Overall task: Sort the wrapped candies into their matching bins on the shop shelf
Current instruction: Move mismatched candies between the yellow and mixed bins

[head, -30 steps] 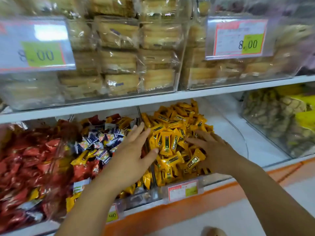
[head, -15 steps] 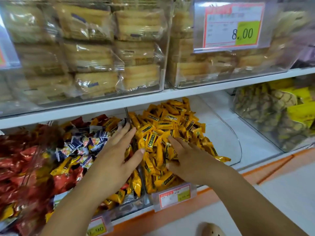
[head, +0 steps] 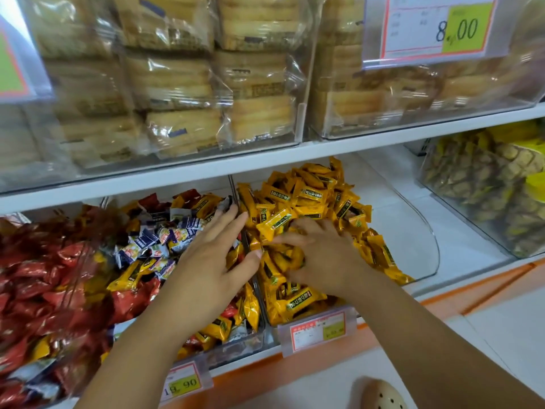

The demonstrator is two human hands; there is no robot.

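A heap of yellow wrapped candies (head: 306,196) fills a clear bin (head: 424,231) on the lower shelf. Left of it, a second bin holds mixed candies: blue-and-white ones (head: 153,243), yellow ones (head: 129,276) and red ones (head: 132,302). Further left lies a pile of red candies (head: 35,278). My left hand (head: 212,261) reaches over the divider between the two bins with its fingers straight and holds nothing. My right hand (head: 321,255) lies spread on the yellow heap and presses on the wrappers, close to the left thumb.
The shelf above carries clear bins of bagged cakes (head: 177,84) with an 8.00 price card (head: 436,31). A bin of pineapple-print packs (head: 486,184) stands at the right. Price tags (head: 318,332) hang on the shelf's front edge, and a beige shoe (head: 383,394) shows below.
My right hand has slid left across the yellow heap toward my left hand. The left hand has stayed over the divider. The view has shifted, so the shelf sits further left.
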